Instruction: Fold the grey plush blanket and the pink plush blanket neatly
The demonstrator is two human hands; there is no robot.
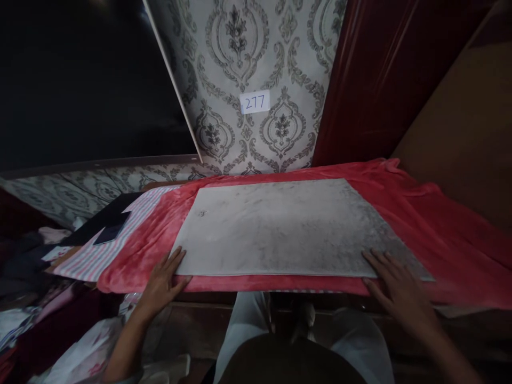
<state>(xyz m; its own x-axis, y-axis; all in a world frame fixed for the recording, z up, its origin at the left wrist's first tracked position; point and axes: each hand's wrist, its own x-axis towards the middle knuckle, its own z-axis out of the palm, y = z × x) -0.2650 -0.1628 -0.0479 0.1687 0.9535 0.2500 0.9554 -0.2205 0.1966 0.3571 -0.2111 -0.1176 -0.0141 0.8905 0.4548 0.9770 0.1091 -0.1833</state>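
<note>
A grey rectangular mat (272, 229) with a mottled, worn-looking surface lies flat on a red plush blanket (408, 213). Its near-left corner is under the fingertips of my left hand (164, 282), whose fingers are stretched out with the thumb on the blanket's edge. Toward the near-right corner rests my right hand (396, 288), fingers spread flat on the mat and thumb at its front edge. Neither hand grips anything. A small dark mark shows near the mat's left side.
Left of the blanket, a dark phone (112, 228) lies on a striped cloth (90, 261). A large black screen (92, 80) stands behind at left. Patterned wallpaper carries a paper label (255, 101) reading 277. A dark red wooden panel (368, 69) rises at right. Bags and clothes (88, 346) lie lower left.
</note>
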